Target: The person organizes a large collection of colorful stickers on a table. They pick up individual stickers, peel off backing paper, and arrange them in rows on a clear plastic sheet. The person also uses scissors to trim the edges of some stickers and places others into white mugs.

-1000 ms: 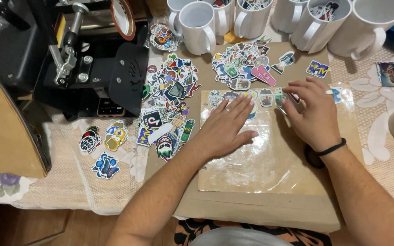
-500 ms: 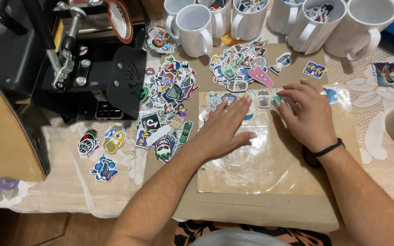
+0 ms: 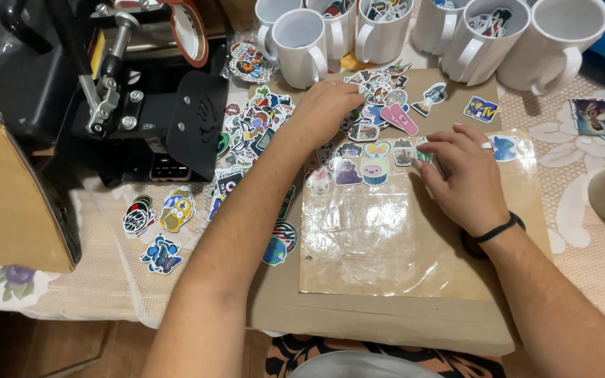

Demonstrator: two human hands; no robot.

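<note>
hands: left hand [image 3: 328, 106] on stickers [image 3: 376, 94], right hand [image 3: 460, 175] on clear sheet [image 3: 386, 238]

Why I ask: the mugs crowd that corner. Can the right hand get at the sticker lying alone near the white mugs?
Probably yes: the right hand rests just below that sticker, with only bare cardboard between, and the mugs stand behind it.
</note>
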